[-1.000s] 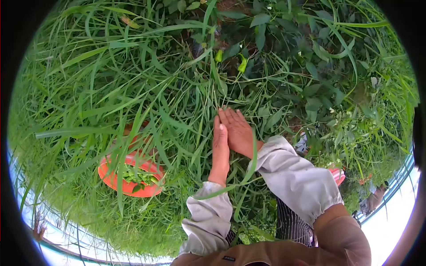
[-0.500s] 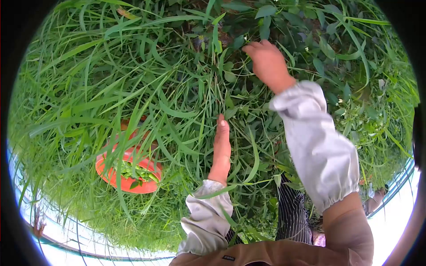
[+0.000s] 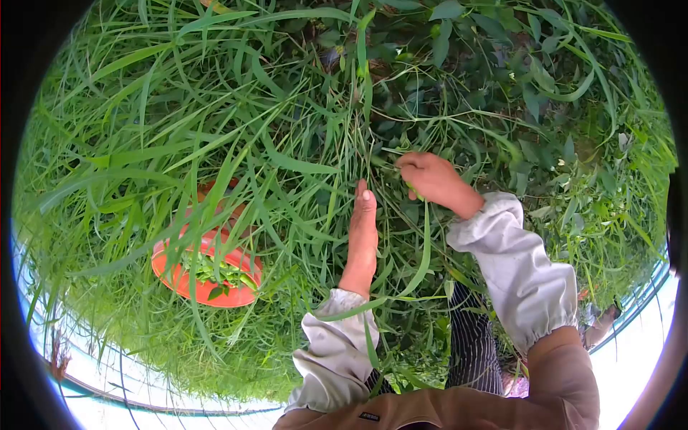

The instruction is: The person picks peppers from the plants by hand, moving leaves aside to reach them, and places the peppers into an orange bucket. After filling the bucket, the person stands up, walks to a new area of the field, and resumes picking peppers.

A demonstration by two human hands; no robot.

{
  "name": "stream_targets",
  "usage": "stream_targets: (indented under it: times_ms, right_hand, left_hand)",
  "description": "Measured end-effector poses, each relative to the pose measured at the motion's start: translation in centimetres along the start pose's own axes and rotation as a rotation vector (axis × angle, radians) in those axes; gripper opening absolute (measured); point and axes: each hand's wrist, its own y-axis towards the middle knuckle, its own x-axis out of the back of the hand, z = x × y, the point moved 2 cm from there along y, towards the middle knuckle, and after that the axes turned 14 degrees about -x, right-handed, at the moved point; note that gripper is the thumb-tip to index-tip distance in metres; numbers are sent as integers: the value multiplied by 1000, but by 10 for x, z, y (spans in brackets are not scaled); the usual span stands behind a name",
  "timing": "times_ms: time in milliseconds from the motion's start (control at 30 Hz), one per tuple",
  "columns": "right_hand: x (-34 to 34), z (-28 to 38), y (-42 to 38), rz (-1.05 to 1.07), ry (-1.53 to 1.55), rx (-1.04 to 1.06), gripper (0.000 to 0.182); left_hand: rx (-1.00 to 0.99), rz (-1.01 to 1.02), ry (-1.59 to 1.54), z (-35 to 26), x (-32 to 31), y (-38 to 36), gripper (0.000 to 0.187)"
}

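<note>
My left hand (image 3: 362,233) is stretched out flat and seen edge-on, its fingers reaching into the grass stems (image 3: 352,143) and pressing against them. My right hand (image 3: 433,183) is closed, fingers curled in, beside low leafy plants. A bit of bright green shows under its fingers, seemingly a small green chili pepper (image 3: 412,193); most of it is hidden by the hand. To the left, a red-orange bowl (image 3: 172,283) lies among the grass, holding several green pods (image 3: 215,272) that look like chili peppers. Grass blades partly cover the bowl.
Tall grass (image 3: 143,143) fills the left side. Dark-leaved plants (image 3: 530,93) with small white flowers grow at the upper right. A long blade (image 3: 426,251) arches between my forearms. My striped trouser leg (image 3: 473,344) shows below, and a wire fence (image 3: 129,394) curves along the bottom left.
My right hand has come down and closer to my left hand, out of the upper leaves, with green now showing in its fingers. My left hand has barely moved.
</note>
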Motion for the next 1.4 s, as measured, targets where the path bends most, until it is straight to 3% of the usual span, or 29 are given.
stream_targets:
  times_ms: [33, 167, 233, 300, 367, 400, 467, 500, 567, 667, 733, 767, 833, 867, 933, 1033, 1167, 1233, 1300, 1400]
  right_hand:
    - [5, 4, -3, 4, 2, 1, 27]
    - [51, 58, -30, 8, 626, 56, 41]
    - [72, 74, -5, 69, 710, 268, 49]
    - [79, 98, 27, 157, 856, 348, 51]
    - [83, 114, 67, 274, 1043, 358, 53]
    - [84, 117, 85, 254, 1063, 325, 42]
    - [72, 123, 116, -115, 896, 117, 33]
    - [64, 120, 127, -169, 716, 28, 24]
    - [49, 102, 159, -159, 277, -84, 35]
    - [26, 90, 175, -234, -51, 75, 40]
    - [17, 78, 166, -442, 239, 194, 39]
    - [14, 78, 150, -446, 234, 192, 39]
    - [8, 78, 108, -737, -19, 491, 32]
    - [3, 71, 98, -737, -21, 489, 32]
    - [-8, 62, 74, -816, -277, 809, 33]
    - [-11, 60, 42, -772, -435, 876, 32]
    - [3, 67, 18, -868, -500, 869, 36]
    - [2, 70, 9, -828, -500, 811, 31]
    - [-5, 76, 3, -780, -415, 973, 21]
    - [-30, 74, -2, -549, -287, 901, 17]
  left_hand:
    - [3, 2, 4, 0, 1, -1, 67]
    - [12, 9, 19, 1, 2, -2, 69]
    - [15, 14, 29, 1, 3, -2, 70]
    - [12, 12, 37, 2, 4, -1, 70]
    - [13, 12, 47, 3, 5, 0, 71]
    - [14, 11, 54, 4, 5, -1, 71]
    - [19, 11, 61, 5, 6, -2, 72]
    - [22, 12, 62, 5, 7, -3, 73]
    - [23, 15, 66, 5, 7, -4, 73]
    - [24, 13, 68, 5, 10, -4, 75]
    - [26, 12, 70, 7, 10, -5, 75]
    - [27, 12, 71, 7, 10, -4, 76]
    - [27, 13, 74, 6, 10, -4, 76]
    - [30, 14, 77, 6, 10, -4, 77]
    - [21, 10, 75, 7, 10, -5, 78]
    - [20, 21, 84, 5, 10, -4, 76]
    - [31, 11, 61, 6, 12, -5, 69]
    - [35, 5, 41, 7, 11, -5, 66]
    - [43, -6, 12, 7, 11, -4, 63]
    - [60, -32, -60, 8, 12, -5, 58]
